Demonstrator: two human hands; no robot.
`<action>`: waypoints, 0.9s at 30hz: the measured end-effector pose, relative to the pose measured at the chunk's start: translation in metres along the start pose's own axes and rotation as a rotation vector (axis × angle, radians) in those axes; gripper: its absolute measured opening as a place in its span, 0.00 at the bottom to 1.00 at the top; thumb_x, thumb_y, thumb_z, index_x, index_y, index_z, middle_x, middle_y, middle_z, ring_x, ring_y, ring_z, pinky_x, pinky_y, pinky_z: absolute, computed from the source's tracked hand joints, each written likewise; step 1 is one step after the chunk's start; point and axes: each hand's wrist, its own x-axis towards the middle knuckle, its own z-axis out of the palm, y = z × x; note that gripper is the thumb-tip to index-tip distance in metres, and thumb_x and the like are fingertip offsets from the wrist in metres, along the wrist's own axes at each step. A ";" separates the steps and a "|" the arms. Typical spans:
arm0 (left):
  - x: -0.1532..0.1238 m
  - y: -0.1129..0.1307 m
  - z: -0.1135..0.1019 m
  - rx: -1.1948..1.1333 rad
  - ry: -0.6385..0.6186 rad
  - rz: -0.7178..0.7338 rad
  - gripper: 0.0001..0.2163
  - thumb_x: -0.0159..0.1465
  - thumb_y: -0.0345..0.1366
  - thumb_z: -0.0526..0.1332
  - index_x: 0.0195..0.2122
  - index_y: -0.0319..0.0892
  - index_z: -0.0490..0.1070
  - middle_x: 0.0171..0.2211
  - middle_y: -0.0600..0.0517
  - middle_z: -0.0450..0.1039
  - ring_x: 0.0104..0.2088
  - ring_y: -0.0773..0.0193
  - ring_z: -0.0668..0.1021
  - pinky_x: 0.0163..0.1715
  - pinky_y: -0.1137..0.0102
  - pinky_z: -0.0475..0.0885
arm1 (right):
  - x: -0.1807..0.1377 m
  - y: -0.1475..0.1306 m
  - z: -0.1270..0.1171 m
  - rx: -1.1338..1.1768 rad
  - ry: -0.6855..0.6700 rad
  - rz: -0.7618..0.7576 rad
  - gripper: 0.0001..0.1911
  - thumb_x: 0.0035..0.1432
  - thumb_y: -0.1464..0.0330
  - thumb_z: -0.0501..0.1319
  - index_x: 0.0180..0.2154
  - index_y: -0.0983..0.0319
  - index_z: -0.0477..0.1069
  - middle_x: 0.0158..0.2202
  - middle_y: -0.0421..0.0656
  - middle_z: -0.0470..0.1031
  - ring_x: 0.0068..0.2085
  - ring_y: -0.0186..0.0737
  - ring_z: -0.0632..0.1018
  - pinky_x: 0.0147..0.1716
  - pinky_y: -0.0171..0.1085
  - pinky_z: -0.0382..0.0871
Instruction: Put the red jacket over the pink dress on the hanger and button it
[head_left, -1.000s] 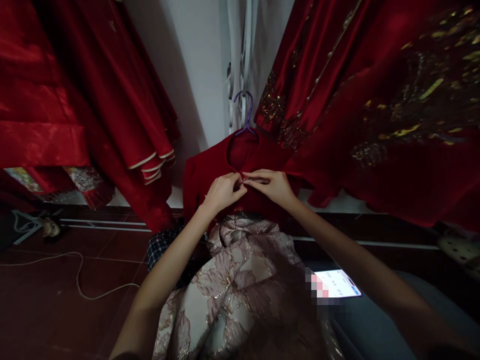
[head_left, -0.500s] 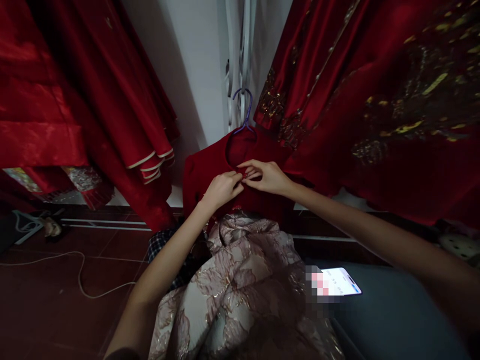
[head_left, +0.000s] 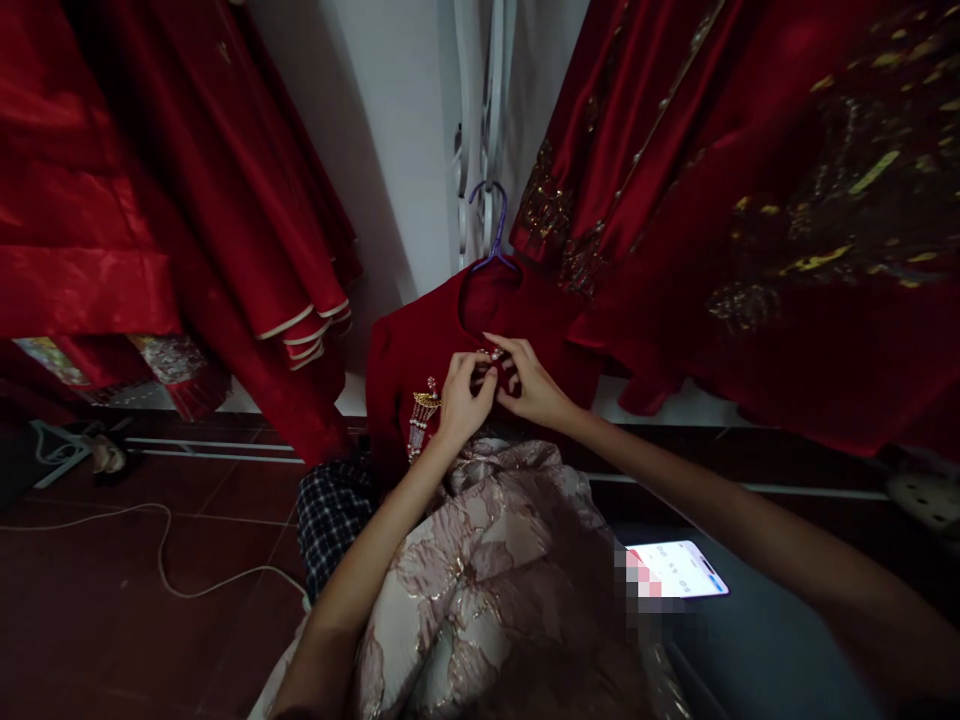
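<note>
A red jacket (head_left: 409, 345) with a round neckline hangs in front of me on a purple hanger (head_left: 498, 225). Both my hands meet at its front, just below the neckline. With fingers bent in a pinch, my left hand (head_left: 466, 395) grips the jacket's front edge. My right hand (head_left: 534, 385) is closed on the opposite edge, its index finger reaching up toward the neckline. A small pearly button (head_left: 495, 353) shows between the fingertips. To the left of my left wrist, a gold ornament with beaded strands (head_left: 421, 415) is on the jacket's chest.
Red garments (head_left: 277, 200) hang at left, and red embroidered garments (head_left: 750, 300) at right. Patterned pale fabric (head_left: 450, 560) lies over my lap. A lit phone (head_left: 679, 570) rests by my right thigh. A white cable (head_left: 161, 540) crosses the tiled floor.
My left hand has moved slightly right and down, and its wrist has uncovered the beaded ornament. My right hand has shifted slightly down; the pearly button now shows between my fingers.
</note>
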 end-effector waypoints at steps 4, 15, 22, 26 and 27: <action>-0.005 -0.015 0.009 -0.124 -0.015 -0.095 0.09 0.63 0.38 0.53 0.43 0.43 0.63 0.43 0.47 0.66 0.43 0.65 0.73 0.46 0.67 0.68 | -0.011 0.009 0.000 -0.026 -0.045 0.077 0.42 0.45 0.76 0.56 0.62 0.55 0.46 0.51 0.48 0.61 0.34 0.35 0.72 0.25 0.32 0.70; -0.010 -0.016 0.023 -0.388 0.032 -0.551 0.18 0.63 0.51 0.48 0.46 0.43 0.60 0.48 0.49 0.66 0.51 0.62 0.69 0.53 0.67 0.61 | 0.009 -0.013 -0.030 0.564 0.016 0.586 0.24 0.47 0.73 0.52 0.49 0.61 0.65 0.24 0.36 0.67 0.15 0.24 0.58 0.12 0.27 0.52; -0.016 -0.020 0.019 -0.536 0.023 -0.608 0.23 0.64 0.53 0.40 0.47 0.45 0.64 0.46 0.48 0.71 0.44 0.63 0.74 0.37 0.68 0.71 | 0.000 -0.003 -0.013 0.654 -0.137 0.392 0.24 0.50 0.71 0.59 0.51 0.56 0.62 0.50 0.44 0.70 0.49 0.38 0.73 0.47 0.42 0.70; -0.027 -0.035 0.020 -0.335 0.137 -0.540 0.17 0.56 0.42 0.59 0.45 0.40 0.64 0.41 0.46 0.73 0.38 0.64 0.75 0.34 0.71 0.70 | -0.009 0.009 -0.002 0.411 -0.231 0.210 0.24 0.53 0.66 0.59 0.53 0.57 0.60 0.56 0.46 0.64 0.57 0.41 0.67 0.55 0.45 0.62; -0.030 -0.039 0.020 -0.293 0.128 -0.527 0.17 0.55 0.39 0.61 0.44 0.40 0.64 0.38 0.47 0.73 0.35 0.66 0.76 0.34 0.71 0.70 | -0.011 0.013 0.000 0.349 -0.219 0.190 0.24 0.54 0.64 0.59 0.53 0.57 0.60 0.56 0.47 0.65 0.56 0.41 0.67 0.55 0.45 0.62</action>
